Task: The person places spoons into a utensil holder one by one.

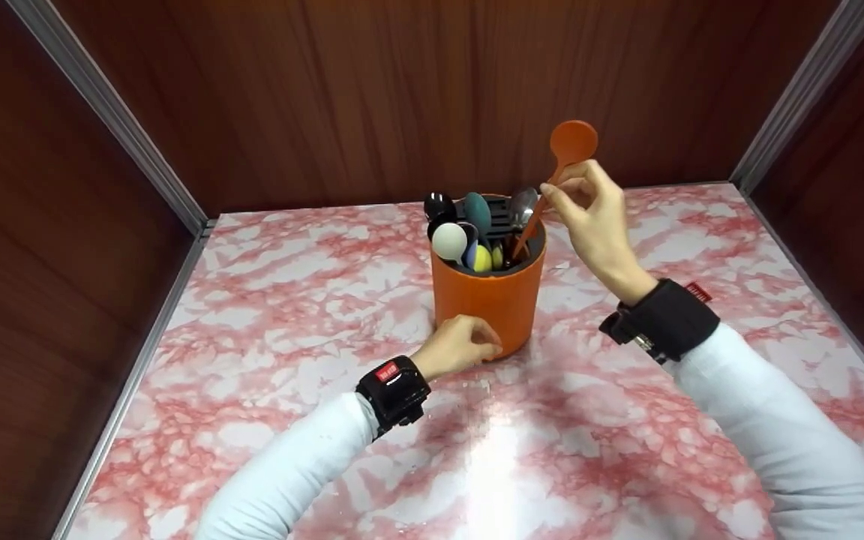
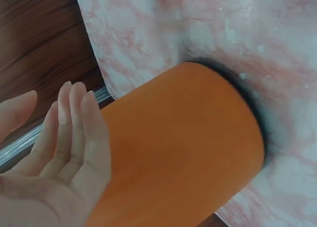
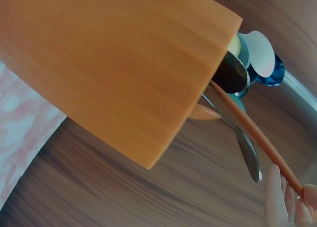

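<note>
An orange cylindrical utensil holder [image 1: 486, 304] stands upright with several spoons and other utensils in it. My right hand [image 1: 595, 221] pinches an orange spoon [image 1: 574, 141] by its handle, bowl up. The spoon leans to the right, and its lower end is inside the holder at the right side. In the right wrist view the orange handle [image 3: 257, 135] runs from the rim into my fingers. Low at the holder's front is my left hand [image 1: 460, 346]. The left wrist view shows its fingers [image 2: 89, 133] extended beside the orange wall, thumb apart, nothing held.
In the holder are a white spoon [image 1: 449, 241], a black one [image 1: 439, 207], a teal one [image 1: 478, 214] and a metal one [image 1: 523, 206]. A red-and-white marbled tabletop [image 1: 312, 300] lies beneath. Dark wood-grain panels [image 1: 402, 97] rise at the back and both sides.
</note>
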Available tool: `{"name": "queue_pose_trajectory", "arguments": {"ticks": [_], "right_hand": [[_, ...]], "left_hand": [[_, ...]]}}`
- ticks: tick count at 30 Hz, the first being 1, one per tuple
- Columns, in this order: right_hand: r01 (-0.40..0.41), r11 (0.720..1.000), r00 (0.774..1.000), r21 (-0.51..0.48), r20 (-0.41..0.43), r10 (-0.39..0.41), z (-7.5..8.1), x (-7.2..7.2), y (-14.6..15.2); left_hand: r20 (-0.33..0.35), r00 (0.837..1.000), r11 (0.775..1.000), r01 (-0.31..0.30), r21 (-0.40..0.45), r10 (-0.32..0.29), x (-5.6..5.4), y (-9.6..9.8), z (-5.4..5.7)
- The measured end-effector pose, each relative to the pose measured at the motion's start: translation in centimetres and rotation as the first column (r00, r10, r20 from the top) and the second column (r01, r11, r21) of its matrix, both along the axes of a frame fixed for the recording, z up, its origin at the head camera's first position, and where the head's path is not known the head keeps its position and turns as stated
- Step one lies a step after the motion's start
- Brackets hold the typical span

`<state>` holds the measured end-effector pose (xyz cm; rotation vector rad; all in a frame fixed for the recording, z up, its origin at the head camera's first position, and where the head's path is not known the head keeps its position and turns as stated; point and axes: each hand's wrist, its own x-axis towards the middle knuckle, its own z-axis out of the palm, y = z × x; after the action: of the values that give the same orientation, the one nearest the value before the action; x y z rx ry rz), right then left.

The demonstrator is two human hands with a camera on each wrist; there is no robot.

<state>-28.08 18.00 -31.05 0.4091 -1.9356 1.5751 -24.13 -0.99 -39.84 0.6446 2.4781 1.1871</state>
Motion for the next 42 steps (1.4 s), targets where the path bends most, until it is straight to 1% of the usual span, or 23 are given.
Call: {"name": "queue_pose_trajectory", "arguments": {"ticks": [3,7,10,12,14,18,20,21,27,31,35,39,42], "right_hand": [[-0.034,0.999,0.999,-0.009,0.035,0.034,-0.5,0.0,-0.1],[-0.084,0.995,0.991,-0.057,0.101,0.089,-1.2,0.1,-0.2],[-0.09,0.994,0.987,-0.068,0.125,0.098,-1.6,0.1,-0.2],[-0.081,0.995,0.987,-0.057,0.131,0.088,-1.9,0.1,-0.2],[-0.072,0.996,0.988,-0.044,0.135,0.077,-2.2,0.0,-0.2],[-0.043,0.999,0.99,-0.008,0.134,0.044,-2.7,0.1,-0.1],[-0.034,0.999,0.989,0.008,0.144,0.032,-3.0,0.1,-0.1],[-0.031,0.999,0.988,0.017,0.152,0.028,-3.1,0.1,0.0],[-0.021,0.996,0.979,0.082,0.204,0.004,-3.9,0.2,0.1],[0.021,0.992,0.975,0.123,0.217,-0.047,-4.3,0.3,0.3],[0.039,0.989,0.972,0.139,0.224,-0.07,-4.9,0.3,0.4],[0.017,0.992,0.973,0.126,0.228,-0.046,-5.5,0.6,0.7],[0.018,0.996,0.976,0.082,0.217,-0.036,-6.0,1.0,1.0]], "left_hand": [[-0.016,1.0,0.999,0.022,-0.026,-0.023,0.0,-0.3,-0.6],[-0.036,0.998,0.998,0.047,-0.039,-0.049,0.0,-0.7,-1.3],[-0.049,0.997,0.997,0.057,-0.044,-0.06,0.0,-1.0,-1.5],[-0.053,0.997,0.997,0.059,-0.047,-0.062,0.0,-1.1,-1.7],[-0.043,0.997,0.997,0.057,-0.047,-0.059,0.1,-1.1,-1.7],[0.018,0.999,0.999,0.027,-0.038,-0.026,0.3,-1.2,-2.0],[0.035,0.999,0.999,0.015,-0.034,-0.014,0.4,-1.3,-2.2],[0.032,0.999,0.999,0.012,-0.035,-0.011,0.5,-1.3,-2.3],[-0.041,0.999,0.996,0.015,-0.082,-0.018,0.7,-1.8,-3.0],[-0.045,0.999,0.996,0.016,-0.087,-0.02,0.8,-2.1,-3.5],[-0.046,0.999,0.997,0.024,-0.07,-0.027,0.8,-2.3,-3.9],[-0.046,0.999,0.998,0.019,-0.052,-0.022,1.0,-2.6,-4.2],[-0.043,0.999,0.999,-0.001,-0.038,-0.001,1.0,-2.8,-4.6]]}}
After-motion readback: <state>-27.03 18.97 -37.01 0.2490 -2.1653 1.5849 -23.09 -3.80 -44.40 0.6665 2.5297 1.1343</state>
